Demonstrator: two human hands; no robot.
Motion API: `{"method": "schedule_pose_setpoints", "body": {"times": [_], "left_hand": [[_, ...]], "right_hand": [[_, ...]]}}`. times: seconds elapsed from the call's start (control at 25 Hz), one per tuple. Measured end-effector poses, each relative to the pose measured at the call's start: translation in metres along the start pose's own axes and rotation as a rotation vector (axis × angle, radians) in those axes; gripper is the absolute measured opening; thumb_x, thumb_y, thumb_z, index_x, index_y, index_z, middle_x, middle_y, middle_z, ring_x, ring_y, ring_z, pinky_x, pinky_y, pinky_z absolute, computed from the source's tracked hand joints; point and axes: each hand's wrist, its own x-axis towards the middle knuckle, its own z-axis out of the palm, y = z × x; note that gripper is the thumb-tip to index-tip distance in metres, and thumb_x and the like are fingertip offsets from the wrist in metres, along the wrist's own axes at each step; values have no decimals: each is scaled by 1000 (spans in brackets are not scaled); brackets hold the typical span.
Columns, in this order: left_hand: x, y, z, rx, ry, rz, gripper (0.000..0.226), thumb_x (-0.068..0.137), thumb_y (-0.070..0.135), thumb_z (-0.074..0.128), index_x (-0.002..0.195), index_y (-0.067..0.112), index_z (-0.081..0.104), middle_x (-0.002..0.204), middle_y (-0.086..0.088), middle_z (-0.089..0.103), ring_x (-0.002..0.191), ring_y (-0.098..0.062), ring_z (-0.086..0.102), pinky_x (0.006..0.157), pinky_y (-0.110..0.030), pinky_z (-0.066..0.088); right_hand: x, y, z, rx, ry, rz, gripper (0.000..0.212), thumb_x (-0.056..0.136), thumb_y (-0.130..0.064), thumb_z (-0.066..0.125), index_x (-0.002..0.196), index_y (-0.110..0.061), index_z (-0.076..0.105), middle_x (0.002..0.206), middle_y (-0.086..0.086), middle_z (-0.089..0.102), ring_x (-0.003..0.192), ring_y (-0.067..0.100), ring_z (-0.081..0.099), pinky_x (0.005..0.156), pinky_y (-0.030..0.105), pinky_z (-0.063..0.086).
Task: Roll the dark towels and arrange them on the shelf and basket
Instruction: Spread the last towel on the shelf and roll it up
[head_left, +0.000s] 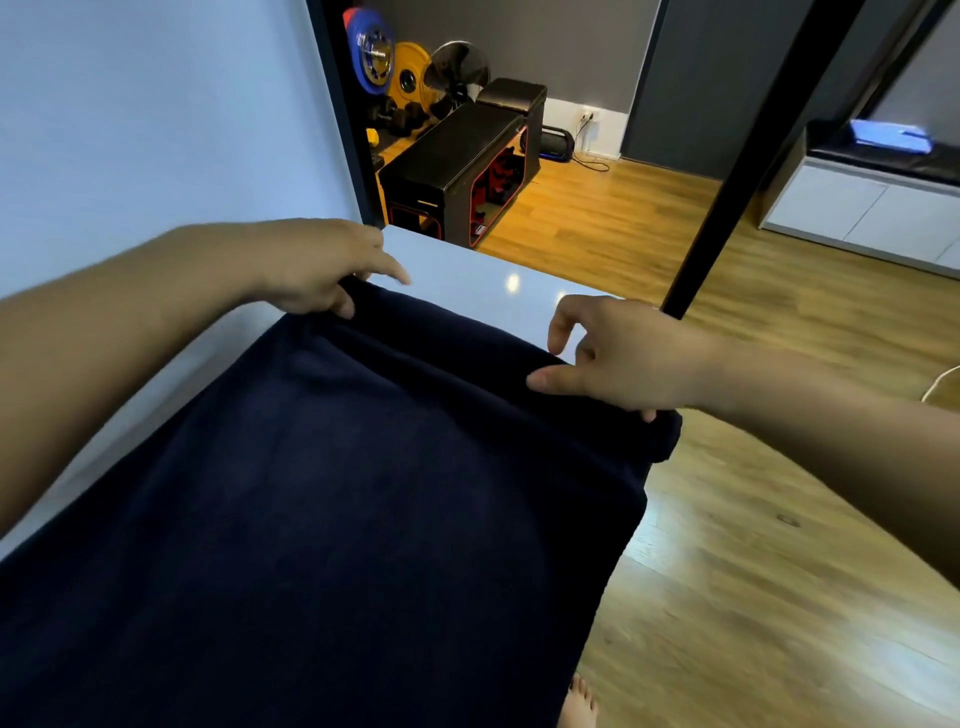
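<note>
The dark towel (363, 493) lies flat on the white table (467, 270), so it can roll. The left hand (317, 265) and right hand (623, 353) each pinch its far edge with bent fingers, maybe starting the first turn.

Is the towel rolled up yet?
No. The towel lies spread on the table; only its far edge curls under left hand and right hand.
</note>
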Motion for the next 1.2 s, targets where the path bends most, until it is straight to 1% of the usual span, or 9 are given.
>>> {"method": "schedule_pose_setpoints", "body": {"times": [0.16, 0.28, 0.36, 0.52, 0.68, 0.84, 1.0, 1.12, 1.2], "left_hand": [[5, -10, 5, -129, -135, -32, 63, 90, 8, 67, 140, 40, 48, 128, 14, 45, 119, -11, 40, 101, -27, 33], [5, -7, 15, -162, -125, 10, 67, 92, 3, 62, 143, 40, 43, 119, 16, 46, 118, -11, 42, 102, -29, 33], [10, -5, 20, -146, -76, 60, 61, 90, -2, 60, 139, 34, 50, 117, 11, 50, 116, -14, 42, 104, -36, 36], [34, -5, 24, -116, 208, 36, 49, 85, -7, 57, 124, 22, 62, 117, 0, 57, 110, -22, 43, 98, -41, 39], [45, 3, 40, 28, 530, 17, 46, 78, -12, 59, 119, 8, 65, 108, -14, 63, 98, -36, 53, 84, -44, 44], [27, -1, 58, 255, 762, 49, 39, 77, -7, 63, 113, 9, 69, 98, -11, 70, 92, -36, 60, 78, -42, 42], [19, 2, 48, 360, 798, 125, 31, 83, 0, 54, 104, 8, 75, 85, -9, 72, 78, -36, 60, 66, -39, 41], [14, 8, 48, 426, 736, 96, 29, 80, 0, 48, 93, 8, 72, 77, -8, 66, 72, -35, 54, 62, -37, 35], [9, 10, 52, 392, 721, 69, 25, 79, -4, 51, 92, 5, 70, 80, -11, 63, 73, -35, 53, 59, -37, 37]], "right_hand": [[-12, 8, 15, -187, 6, 66, 57, 80, -81, 41, 111, -33, 48, 96, -10, 54, 93, 17, 58, 76, 34, 48], [-34, 3, 47, -454, 243, -109, 61, 87, -72, 9, 115, -26, 38, 91, -5, 44, 93, 24, 59, 62, 34, 35], [-31, 2, 48, -471, 226, -102, 60, 88, -70, 7, 115, -24, 36, 87, -3, 43, 90, 25, 60, 60, 33, 32], [4, 27, 31, -536, 275, -96, 62, 88, -68, 7, 114, -19, 36, 84, 6, 45, 92, 33, 60, 66, 36, 37], [29, 42, 18, -732, 354, 9, 62, 97, -62, 15, 123, -13, 44, 106, 20, 57, 103, 39, 53, 78, 43, 42], [22, 42, 33, -809, 441, -46, 68, 96, -55, 21, 122, -3, 56, 97, 22, 59, 97, 40, 52, 81, 50, 45], [5, 39, 40, -696, 335, -86, 81, 95, -58, 5, 152, -5, 26, 139, 22, 48, 135, 42, 39, 115, 63, 22], [-18, 26, 43, -649, 278, -129, 87, 91, -64, -10, 157, -10, 7, 160, 16, 22, 151, 31, 13, 121, 58, 4], [-34, 17, 51, -636, 254, -189, 91, 91, -69, -9, 157, -9, 9, 163, 16, 14, 153, 29, 6, 121, 56, 3]]}}
